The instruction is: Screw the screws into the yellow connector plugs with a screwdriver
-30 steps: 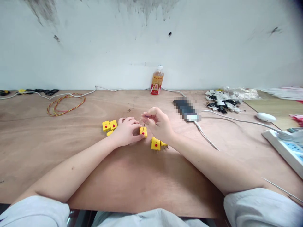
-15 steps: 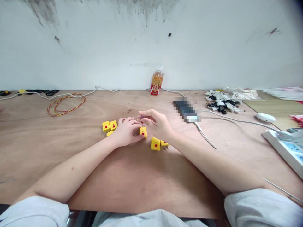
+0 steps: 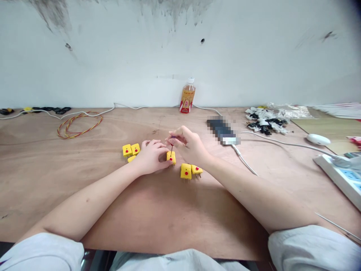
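My left hand (image 3: 153,156) pinches a yellow plug (image 3: 171,155) with a red dot against the table, thumb on its near side. In my right hand (image 3: 187,145) a small screwdriver (image 3: 172,150) is held upright between the fingertips; its shaft meets the top of that plug. The handle is mostly covered by my fingers. Two similar yellow plugs, one upright (image 3: 185,171) and one tilted (image 3: 196,170), lie right of it with metal pins toward me. More yellow plugs (image 3: 126,150) sit left of my left hand, one partly hidden by it.
A drink bottle (image 3: 187,97) stands by the wall. Beyond my right hand lies a phone (image 3: 221,130) with a white cable. Farther right are a pile of black and white plugs (image 3: 265,122), a white case (image 3: 318,139) and a power strip (image 3: 338,177). Coiled red-yellow wire (image 3: 66,130) lies left.
My right hand has risen slightly and shifted a little right, the screwdriver's top leaning with it. My left hand and the plug it holds stay in place.
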Demonstrator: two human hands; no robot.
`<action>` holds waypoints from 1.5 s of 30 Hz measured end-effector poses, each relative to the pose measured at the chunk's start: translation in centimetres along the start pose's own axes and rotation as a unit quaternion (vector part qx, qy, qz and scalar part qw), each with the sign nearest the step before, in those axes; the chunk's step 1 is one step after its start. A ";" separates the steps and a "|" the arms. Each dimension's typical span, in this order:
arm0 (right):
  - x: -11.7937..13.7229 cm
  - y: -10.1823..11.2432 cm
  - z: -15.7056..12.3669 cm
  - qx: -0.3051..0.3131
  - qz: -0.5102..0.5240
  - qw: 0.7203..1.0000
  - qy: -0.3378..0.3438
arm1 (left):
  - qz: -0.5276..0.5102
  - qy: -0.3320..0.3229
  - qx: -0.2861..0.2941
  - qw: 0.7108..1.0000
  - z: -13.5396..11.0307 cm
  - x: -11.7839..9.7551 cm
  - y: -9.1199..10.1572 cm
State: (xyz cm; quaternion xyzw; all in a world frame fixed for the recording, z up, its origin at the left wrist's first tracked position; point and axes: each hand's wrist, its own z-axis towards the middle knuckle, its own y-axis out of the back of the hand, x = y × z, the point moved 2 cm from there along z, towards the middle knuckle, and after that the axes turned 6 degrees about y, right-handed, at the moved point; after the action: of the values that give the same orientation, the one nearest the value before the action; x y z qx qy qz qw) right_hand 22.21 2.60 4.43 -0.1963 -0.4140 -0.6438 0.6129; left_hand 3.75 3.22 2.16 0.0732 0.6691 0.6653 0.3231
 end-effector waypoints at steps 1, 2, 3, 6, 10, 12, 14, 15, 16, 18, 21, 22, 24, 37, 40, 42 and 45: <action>0.0 0.1 0.1 -0.014 -0.033 0.999 -0.004 | -0.003 0.003 0.002 1.000 0.0 0.0 0.0; 0.1 0.2 0.1 -0.028 -0.068 0.997 -0.001 | -0.005 0.006 0.004 1.000 0.0 0.1 0.0; 0.2 0.3 0.1 -0.040 -0.100 0.994 0.009 | -0.006 0.007 0.006 1.000 0.0 0.1 0.0; 0.5 0.2 -0.2 -0.066 -0.153 0.985 0.047 | -0.009 0.003 0.007 1.000 0.0 0.2 0.0; 0.6 0.3 -0.2 -0.021 -0.127 0.989 0.074 | 0.003 0.000 0.007 1.000 0.0 0.2 -0.1; 0.6 0.6 0.0 0.014 -0.088 0.994 0.064 | 0.008 0.004 0.004 1.000 0.1 0.2 -0.1; 0.5 1.1 0.4 0.042 -0.040 0.998 0.028 | 0.007 0.006 0.001 1.000 0.1 0.2 -0.1; 0.4 1.3 0.5 0.052 -0.017 0.998 0.007 | 0.005 0.005 0.001 1.000 0.1 0.2 -0.1; 0.3 1.4 0.6 0.058 0.003 0.998 -0.012 | 0.004 0.004 0.002 1.000 0.1 0.1 -0.1; 0.2 1.6 0.8 0.058 0.023 0.997 -0.042 | 0.003 0.002 0.004 1.000 0.1 0.1 -0.1; -0.1 1.3 0.8 0.028 0.013 0.997 -0.065 | 0.001 0.005 0.003 1.000 0.1 0.0 0.0; -0.2 1.1 0.7 0.014 0.004 0.998 -0.065 | 0.001 0.005 0.003 1.000 0.1 0.0 0.0; -0.3 0.6 0.5 -0.012 -0.019 0.998 -0.051 | 0.002 0.008 0.005 1.000 0.1 0.0 0.1; 0.3 0.0 -0.2 -0.024 -0.074 0.994 0.075 | 0.009 0.007 0.011 1.000 0.0 -0.1 0.2; 0.5 0.4 0.1 0.015 -0.013 0.999 0.035 | 0.013 0.004 -0.001 1.000 0.0 0.0 0.0; 0.8 0.6 0.4 0.028 0.002 1.000 -0.010 | 0.015 0.003 -0.004 1.000 0.0 0.0 0.0; 1.4 0.5 0.5 0.022 -0.027 0.998 -0.045 | 0.014 0.006 0.005 1.000 0.1 0.0 0.0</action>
State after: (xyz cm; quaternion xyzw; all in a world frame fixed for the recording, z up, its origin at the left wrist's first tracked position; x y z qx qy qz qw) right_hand 22.35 2.20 5.92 -0.2008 -0.4603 -0.6412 0.5803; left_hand 3.75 3.29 2.14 0.0804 0.6735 0.6663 0.3098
